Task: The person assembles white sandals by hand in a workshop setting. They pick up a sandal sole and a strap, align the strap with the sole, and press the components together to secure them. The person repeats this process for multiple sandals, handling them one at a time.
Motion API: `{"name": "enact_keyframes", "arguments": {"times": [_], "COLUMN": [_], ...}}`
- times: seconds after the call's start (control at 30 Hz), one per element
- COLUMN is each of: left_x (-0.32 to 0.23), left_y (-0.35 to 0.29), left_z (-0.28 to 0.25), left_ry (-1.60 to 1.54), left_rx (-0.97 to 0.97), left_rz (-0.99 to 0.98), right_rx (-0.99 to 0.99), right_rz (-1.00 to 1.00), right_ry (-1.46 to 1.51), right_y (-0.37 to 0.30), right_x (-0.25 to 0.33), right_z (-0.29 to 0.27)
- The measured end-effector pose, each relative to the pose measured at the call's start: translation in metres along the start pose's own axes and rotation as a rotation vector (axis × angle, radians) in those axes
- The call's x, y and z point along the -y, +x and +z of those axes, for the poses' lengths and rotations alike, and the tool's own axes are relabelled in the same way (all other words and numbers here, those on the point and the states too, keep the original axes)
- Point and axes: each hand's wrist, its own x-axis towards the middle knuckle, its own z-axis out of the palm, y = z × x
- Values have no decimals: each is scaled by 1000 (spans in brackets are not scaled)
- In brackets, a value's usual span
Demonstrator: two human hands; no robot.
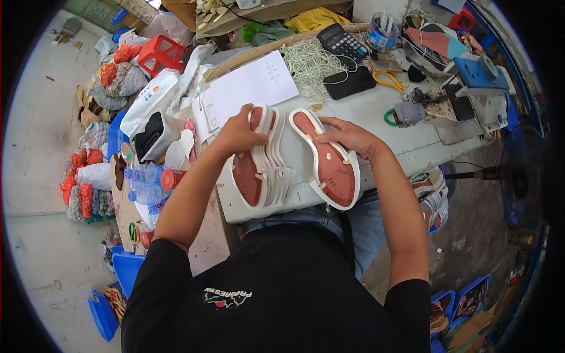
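A stack of shoe soles [273,187] with white rims and reddish-brown insoles stands on edge at the front of the pale worktable [382,115]. My left hand [240,134] is closed around the upper end of this stack, thumb across the front sole. To its right, my right hand [348,137] grips a single shoe sole [336,172] by its narrower upper part, with the thumb on the insole and the fingers behind the rim. Small pale tabs stick to this sole's edge. A gap separates it from the stack.
Behind the soles lie paper sheets [253,82], a tangle of white cord [303,65], a calculator [343,44], a black phone-like object [349,83] and yellow-handled scissors [388,81]. A blue-topped machine [479,76] stands right. Plastic bottles [144,175] sit left. More soles [432,197] are stacked below the table's right side.
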Motion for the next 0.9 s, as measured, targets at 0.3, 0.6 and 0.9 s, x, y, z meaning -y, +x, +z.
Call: {"name": "enact_keyframes", "arguments": {"times": [0.3,0.6,0.9], "left_x": [-16,-34,-50], "left_y": [3,16,34], "left_z": [32,36,49], "left_ry": [312,402,538], "left_rx": [-87,-47,-63], "left_rz": [147,45,-61], "right_rx": [16,-49,-134], "right_rz": [27,-37,-132], "right_ry": [-18,232,309], "right_y": [15,-11,-10], "right_x": [0,-9,-36], "right_z": [8,7,3]}}
